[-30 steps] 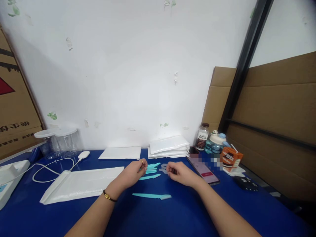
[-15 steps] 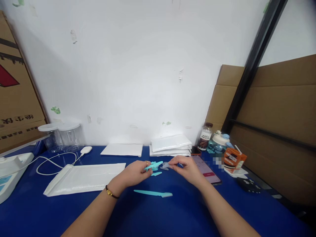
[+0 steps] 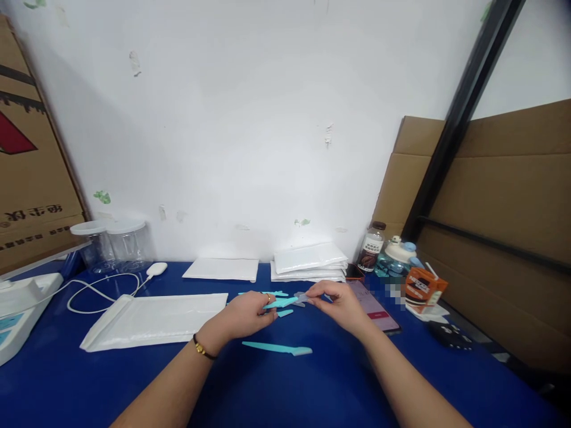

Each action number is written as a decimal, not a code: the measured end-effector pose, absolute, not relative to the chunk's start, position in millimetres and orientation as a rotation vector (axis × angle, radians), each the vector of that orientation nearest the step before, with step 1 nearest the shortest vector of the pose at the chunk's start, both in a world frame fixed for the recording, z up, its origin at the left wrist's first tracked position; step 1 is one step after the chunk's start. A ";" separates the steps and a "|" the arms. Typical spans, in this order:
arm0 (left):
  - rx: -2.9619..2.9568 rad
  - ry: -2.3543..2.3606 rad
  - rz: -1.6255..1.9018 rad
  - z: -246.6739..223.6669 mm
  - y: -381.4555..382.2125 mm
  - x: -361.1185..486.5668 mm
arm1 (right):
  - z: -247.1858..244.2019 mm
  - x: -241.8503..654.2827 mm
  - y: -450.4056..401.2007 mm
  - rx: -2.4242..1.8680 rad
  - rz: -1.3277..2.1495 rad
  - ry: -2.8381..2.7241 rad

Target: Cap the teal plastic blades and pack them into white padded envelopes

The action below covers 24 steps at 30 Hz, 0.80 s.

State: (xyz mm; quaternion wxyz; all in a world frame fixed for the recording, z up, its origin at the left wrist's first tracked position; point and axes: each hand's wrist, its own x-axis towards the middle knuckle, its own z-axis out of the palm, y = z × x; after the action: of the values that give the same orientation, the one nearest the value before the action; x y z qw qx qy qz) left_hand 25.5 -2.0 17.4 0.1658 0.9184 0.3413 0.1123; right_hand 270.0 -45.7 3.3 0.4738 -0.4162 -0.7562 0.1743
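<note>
My left hand [image 3: 250, 314] is closed on a turquoise eyebrow razor [image 3: 284, 303], its end pointing right. Between the thumb and fingers of my right hand [image 3: 333, 303] is a small translucent blade cap [image 3: 301, 297]. The razor's tip meets the cap or lies right against it; I cannot tell how far it goes in. More turquoise razors lie on the table behind and under my left hand, partly hidden by it. Nearer to me, a single razor [image 3: 276, 348] lies flat, its pale blade end to the right.
White padded envelopes lie at left [image 3: 156, 321] and at the back [image 3: 220, 268], with a stack [image 3: 308, 263] beside them. A phone [image 3: 373, 306], a brown-capped bottle [image 3: 371, 246] and an orange drink carton [image 3: 423, 288] stand right. Clear jars [image 3: 128, 246] and a white cable [image 3: 102, 300] are left.
The razor in my left hand has come against the cap in my right hand. Other razors near the left hand now show lying on the table behind it.
</note>
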 end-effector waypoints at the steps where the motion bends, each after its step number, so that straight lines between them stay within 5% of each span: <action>1: 2.620 0.979 0.310 18.7 -1.9 24.9 | 3.9 271.0 -45.6 -1.009 0.417 -1.844; 12: 2.647 0.941 0.258 12.4 -8.3 33.7 | -0.5 259.2 -47.3 -0.953 0.524 -1.903; 24: 2.709 1.064 0.324 3.1 8.4 24.0 | -7.1 272.8 -44.2 -1.342 0.764 -2.141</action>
State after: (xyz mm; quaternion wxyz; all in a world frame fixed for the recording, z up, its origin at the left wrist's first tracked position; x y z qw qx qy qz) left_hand 24.0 8.4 3.1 0.1064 0.9198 0.3613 0.1099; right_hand 272.8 -44.2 -7.1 0.2482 -0.4923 -0.7857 0.2804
